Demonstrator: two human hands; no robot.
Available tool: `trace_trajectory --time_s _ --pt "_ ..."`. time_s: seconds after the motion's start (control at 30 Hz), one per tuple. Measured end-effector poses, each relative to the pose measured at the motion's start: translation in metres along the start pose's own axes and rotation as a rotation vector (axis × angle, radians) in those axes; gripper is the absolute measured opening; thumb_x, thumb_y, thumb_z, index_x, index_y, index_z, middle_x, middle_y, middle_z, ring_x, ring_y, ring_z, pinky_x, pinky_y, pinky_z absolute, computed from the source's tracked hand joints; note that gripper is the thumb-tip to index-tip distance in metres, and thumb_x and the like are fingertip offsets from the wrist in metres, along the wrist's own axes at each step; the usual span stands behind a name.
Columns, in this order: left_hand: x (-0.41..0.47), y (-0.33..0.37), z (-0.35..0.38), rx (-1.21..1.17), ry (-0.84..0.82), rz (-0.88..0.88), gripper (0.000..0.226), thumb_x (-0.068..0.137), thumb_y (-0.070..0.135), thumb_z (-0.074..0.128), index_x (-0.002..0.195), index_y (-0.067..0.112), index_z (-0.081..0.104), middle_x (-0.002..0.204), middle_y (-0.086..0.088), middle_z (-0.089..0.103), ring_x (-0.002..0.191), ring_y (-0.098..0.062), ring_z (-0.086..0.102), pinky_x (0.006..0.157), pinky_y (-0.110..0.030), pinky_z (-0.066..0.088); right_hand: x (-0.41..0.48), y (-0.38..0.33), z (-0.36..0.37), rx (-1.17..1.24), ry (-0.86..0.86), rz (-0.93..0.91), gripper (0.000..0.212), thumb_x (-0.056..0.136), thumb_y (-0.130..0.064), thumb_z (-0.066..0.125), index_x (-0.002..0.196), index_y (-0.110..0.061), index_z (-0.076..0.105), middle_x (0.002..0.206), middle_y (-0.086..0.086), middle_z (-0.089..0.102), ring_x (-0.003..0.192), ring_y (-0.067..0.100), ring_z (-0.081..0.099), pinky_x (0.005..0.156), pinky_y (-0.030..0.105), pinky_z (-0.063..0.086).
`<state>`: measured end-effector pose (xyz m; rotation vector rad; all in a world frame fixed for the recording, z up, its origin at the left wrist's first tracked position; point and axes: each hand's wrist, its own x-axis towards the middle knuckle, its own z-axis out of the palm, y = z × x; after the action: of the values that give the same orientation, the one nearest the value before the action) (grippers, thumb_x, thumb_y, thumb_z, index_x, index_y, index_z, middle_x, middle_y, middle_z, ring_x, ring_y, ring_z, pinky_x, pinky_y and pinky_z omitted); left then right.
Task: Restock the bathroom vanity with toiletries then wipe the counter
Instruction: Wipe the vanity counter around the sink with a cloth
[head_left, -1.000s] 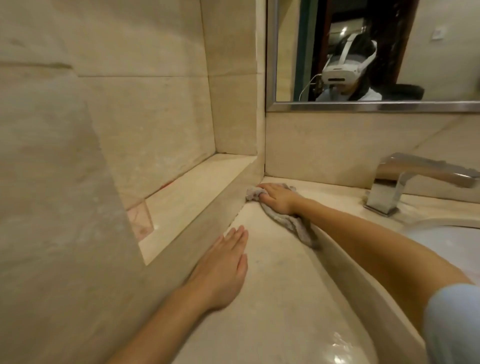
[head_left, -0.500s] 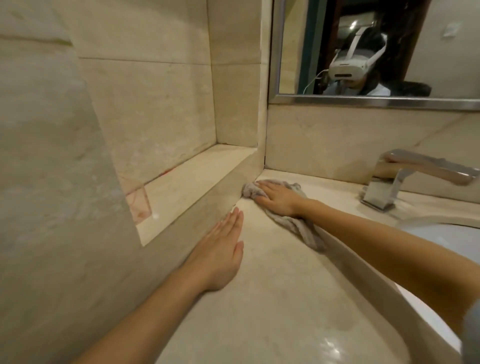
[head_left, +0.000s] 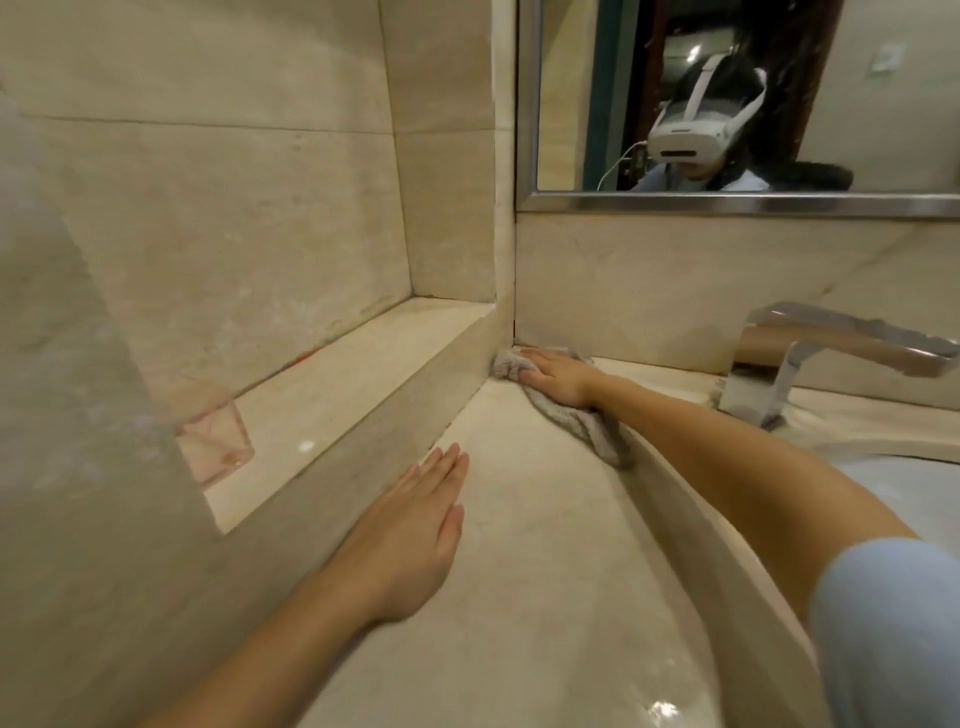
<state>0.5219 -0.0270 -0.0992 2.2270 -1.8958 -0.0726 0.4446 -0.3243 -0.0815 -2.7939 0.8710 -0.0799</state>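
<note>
A grey cloth (head_left: 571, 421) lies crumpled on the beige marble counter (head_left: 530, 571), pushed into the far corner where the ledge meets the back wall. My right hand (head_left: 558, 376) presses flat on top of it, fingers pointing toward the corner. Flat on the counter nearer to me rests my left hand (head_left: 410, 535), fingers together and empty, beside the low ledge. No toiletries are visible.
A raised marble ledge (head_left: 332, 395) runs along the left wall, with a clear pinkish holder (head_left: 208, 431) at its near end. A chrome faucet (head_left: 810, 358) stands at the right above the white basin (head_left: 904, 493). A mirror (head_left: 727, 104) hangs above the backsplash.
My right hand has pushed the cloth a little farther into the back corner. My left hand stays flat in about the same spot.
</note>
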Motion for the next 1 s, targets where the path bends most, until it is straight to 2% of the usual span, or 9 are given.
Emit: trace_trajectory --time_s 0.13,0.23,0.37,0.5,0.67,0.8,0.9,1.0 --pt "0.001 -0.001 0.0 0.012 -0.008 0.001 0.054 0.102 0.032 0.017 0.151 0.022 -0.004 0.159 0.009 -0.01 0.145 -0.001 -0.01 0.115 -0.017 -0.008 0.015 0.013 -0.004 -0.014 0.019 0.023 0.057 0.101 -0.044 0.025 0.151 -0.017 0.019 0.157 0.008 0.021 0.143 0.025 0.023 0.118 0.036 0.014" --pt "0.0 0.002 0.001 0.016 0.007 -0.009 0.055 0.102 0.032 0.017 0.151 0.02 -0.004 0.159 0.008 -0.009 0.145 -0.002 -0.008 0.114 -0.017 -0.008 0.003 0.002 0.001 -0.057 0.037 0.053 0.058 0.101 -0.046 0.023 0.151 -0.017 0.015 0.158 0.005 0.017 0.145 0.022 0.018 0.117 0.032 0.009" --pt "0.0 0.002 0.001 -0.021 0.014 -0.014 0.058 0.102 0.029 0.021 0.151 0.015 -0.007 0.159 0.002 -0.011 0.146 -0.005 -0.006 0.116 -0.018 -0.005 -0.049 -0.029 0.01 -0.049 0.016 -0.001 0.06 0.1 -0.048 0.023 0.152 -0.018 0.014 0.159 0.0 0.013 0.146 0.015 0.012 0.118 0.029 0.005" --pt "0.0 -0.001 0.002 -0.165 0.068 -0.031 0.059 0.1 0.017 0.025 0.151 0.01 -0.004 0.16 -0.003 -0.007 0.147 -0.01 -0.003 0.118 -0.021 -0.001 -0.125 -0.073 0.022 -0.05 0.0 -0.121 0.059 0.1 -0.047 0.024 0.152 -0.02 0.012 0.159 -0.002 0.011 0.146 0.013 0.01 0.118 0.027 0.003" --pt "-0.004 -0.002 0.003 -0.3 0.145 -0.096 0.059 0.097 0.01 0.03 0.152 0.012 0.008 0.158 -0.009 0.015 0.145 -0.02 0.02 0.118 -0.029 0.017 -0.217 -0.108 0.035 -0.072 0.0 -0.215 0.058 0.101 -0.044 0.025 0.152 -0.02 0.012 0.159 -0.002 0.011 0.146 0.01 0.007 0.115 0.019 -0.001" --pt "-0.004 -0.001 0.0 -0.244 0.126 -0.066 0.046 0.098 0.009 0.033 0.144 0.012 0.037 0.153 -0.007 0.031 0.142 -0.019 0.028 0.117 -0.027 0.019 -0.285 -0.138 0.042 -0.061 0.008 -0.266 0.057 0.101 -0.042 0.026 0.152 -0.021 0.009 0.16 -0.003 0.006 0.146 0.006 0.001 0.112 0.013 -0.008" --pt "-0.006 0.0 -0.001 -0.216 0.124 -0.051 0.044 0.099 0.01 0.033 0.142 0.009 0.041 0.153 -0.007 0.032 0.142 -0.02 0.027 0.118 -0.029 0.018 -0.342 -0.147 0.045 -0.036 -0.011 -0.331 0.056 0.101 -0.043 0.025 0.152 -0.026 0.008 0.159 -0.01 0.001 0.144 -0.001 -0.005 0.115 0.016 -0.008" --pt "-0.01 0.001 0.001 -0.195 0.138 -0.031 0.044 0.099 0.011 0.032 0.142 0.009 0.04 0.153 -0.008 0.031 0.142 -0.021 0.028 0.117 -0.03 0.02 -0.371 -0.136 0.04 -0.03 -0.034 -0.281 0.057 0.098 -0.048 0.018 0.151 -0.03 0.007 0.159 -0.015 0.0 0.144 -0.004 -0.005 0.117 0.018 -0.006"
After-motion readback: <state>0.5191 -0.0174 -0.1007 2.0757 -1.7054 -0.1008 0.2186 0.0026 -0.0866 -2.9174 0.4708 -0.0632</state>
